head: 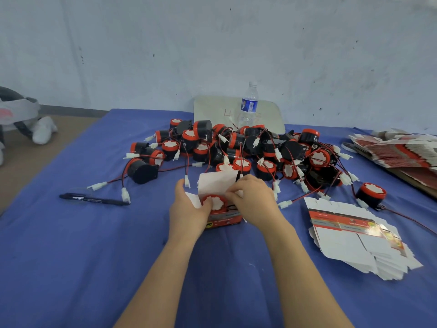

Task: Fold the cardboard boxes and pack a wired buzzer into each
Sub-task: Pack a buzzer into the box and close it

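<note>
One open box (224,218) stands near the middle of the counter (71,256), which is covered in blue cloth. Its white lid flap stands upright on the far side. One wired buzzer (215,202) sits inside it with its red and white face up.

The left hand (186,209) has its grip closed around the box's left side, with the thumb lying on the buzzer's red rim. The right hand (253,197) has a narrow grip. Its fingertips are curled together and pinch at the buzzer's right rim, just beside the box's right flap.

Beyond the box a loose pile of buzzers (236,147) runs toward the far edge. There are roughly thirty, too tangled in red and black wires for an exact count. One more buzzer (371,194) stands apart to the right of the pile.

There are two stacks of unfolded boxes. The nearer stack (354,237) is fanned out to the right of the hands, and the farther stack (402,150) lies at the right edge.

One black pen (94,199) lies to the left. One water bottle (248,105) stands at the far edge in front of one pale board (212,107).
</note>
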Demonstrator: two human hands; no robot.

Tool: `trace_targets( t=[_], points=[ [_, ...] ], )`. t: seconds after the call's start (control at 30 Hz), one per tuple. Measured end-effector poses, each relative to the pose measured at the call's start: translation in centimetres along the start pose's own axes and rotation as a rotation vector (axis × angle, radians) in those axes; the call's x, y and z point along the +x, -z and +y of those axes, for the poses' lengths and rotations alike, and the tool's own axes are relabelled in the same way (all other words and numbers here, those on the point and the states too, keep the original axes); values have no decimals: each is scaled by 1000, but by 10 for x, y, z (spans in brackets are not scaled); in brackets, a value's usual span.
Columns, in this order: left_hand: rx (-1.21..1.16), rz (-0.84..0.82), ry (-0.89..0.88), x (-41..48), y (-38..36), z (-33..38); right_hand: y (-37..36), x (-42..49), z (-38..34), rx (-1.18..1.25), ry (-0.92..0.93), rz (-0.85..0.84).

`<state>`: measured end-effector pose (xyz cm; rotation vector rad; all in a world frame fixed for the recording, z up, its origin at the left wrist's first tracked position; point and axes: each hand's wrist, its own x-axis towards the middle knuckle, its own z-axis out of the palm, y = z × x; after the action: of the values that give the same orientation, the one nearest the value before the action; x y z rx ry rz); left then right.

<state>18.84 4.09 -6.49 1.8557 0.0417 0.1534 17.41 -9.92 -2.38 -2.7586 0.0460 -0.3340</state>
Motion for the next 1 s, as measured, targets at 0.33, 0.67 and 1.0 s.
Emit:
trace_targets(
  t=[0.33, 0.67, 1.0],
  points=[
    [14, 3, 6, -1, 0, 1, 1, -2, 6, -126, -85, 124],
    [73, 22, -40, -3, -2, 2, -18, 2, -19, -179, -26, 184],
    [73, 24, -70, -3, -2, 1, -14, -1, -12, -260, -53, 96]
  ],
)
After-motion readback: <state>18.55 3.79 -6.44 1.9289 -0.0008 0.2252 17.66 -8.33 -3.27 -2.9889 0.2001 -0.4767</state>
